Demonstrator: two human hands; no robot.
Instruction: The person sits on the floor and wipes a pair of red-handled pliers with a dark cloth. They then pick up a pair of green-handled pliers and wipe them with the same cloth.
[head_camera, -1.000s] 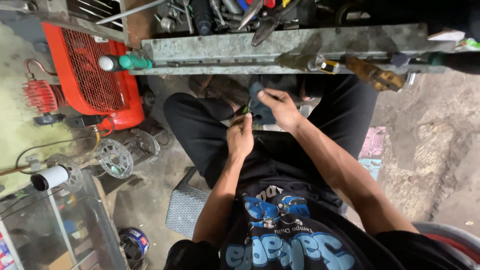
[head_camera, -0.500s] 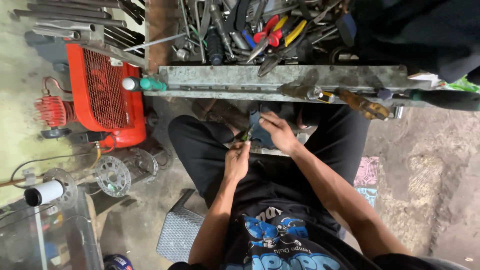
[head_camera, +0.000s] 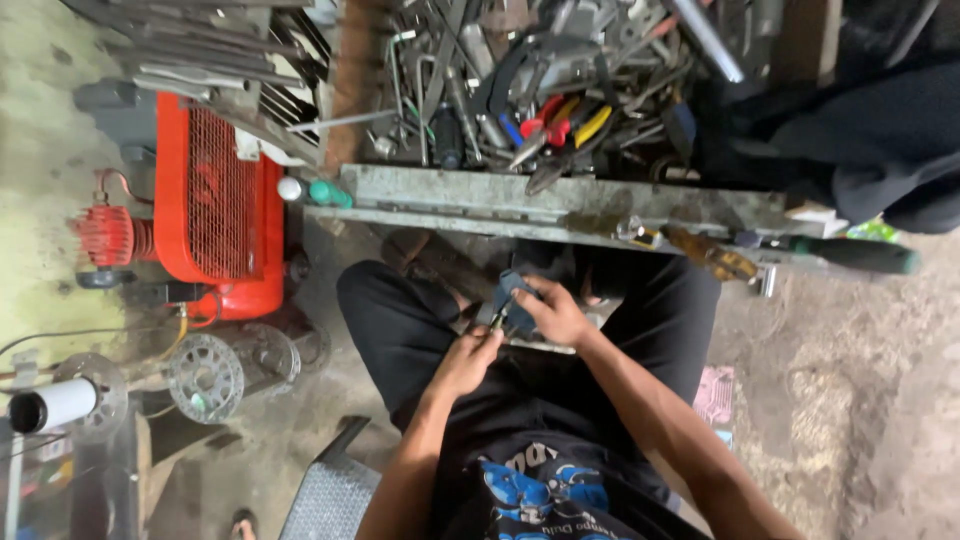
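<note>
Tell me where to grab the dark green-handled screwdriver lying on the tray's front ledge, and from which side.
Take the green-handled screwdriver by its thick dark handle, coming from above on the right. The handle juts past the end of the metal ledge, so fingers can close around it there; its thin shank lies close to other tools.

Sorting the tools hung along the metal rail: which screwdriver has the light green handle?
The screwdriver at the rail's left end, beside the red compressor; the dark-green-handled one lies at the far right end.
</note>
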